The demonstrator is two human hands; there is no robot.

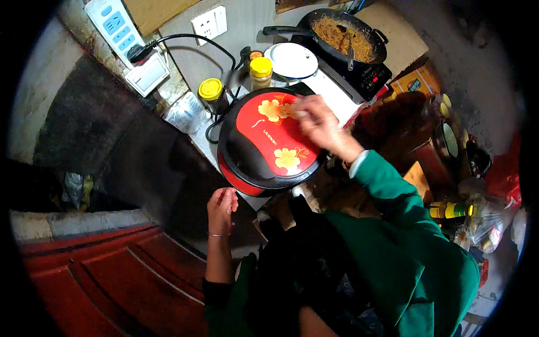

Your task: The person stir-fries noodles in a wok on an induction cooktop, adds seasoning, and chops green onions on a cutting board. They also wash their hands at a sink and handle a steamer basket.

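Observation:
Before me a round electric griddle point(252, 156) with a red and black lid, printed with yellow flowers, sits on the counter with its lid down. My right hand point(316, 122) is over the lid's right part, fingers curled and blurred; whether it touches the lid or holds something small cannot be told. Near the griddle's lower left edge, my left hand point(222, 205) hangs with bent fingers and nothing seen in it. Behind the griddle stand two jars with yellow lids, one point(211, 93) at the left and one point(260, 72) nearer the white plate point(293, 60).
A black wok point(309, 23) with shredded food and a spoon point(350, 54) stands on an induction cooker point(374, 82) at the back right. A power strip point(113, 29) with a plugged-in black cable point(196, 38) is at upper left. Bottles and bags crowd the right side.

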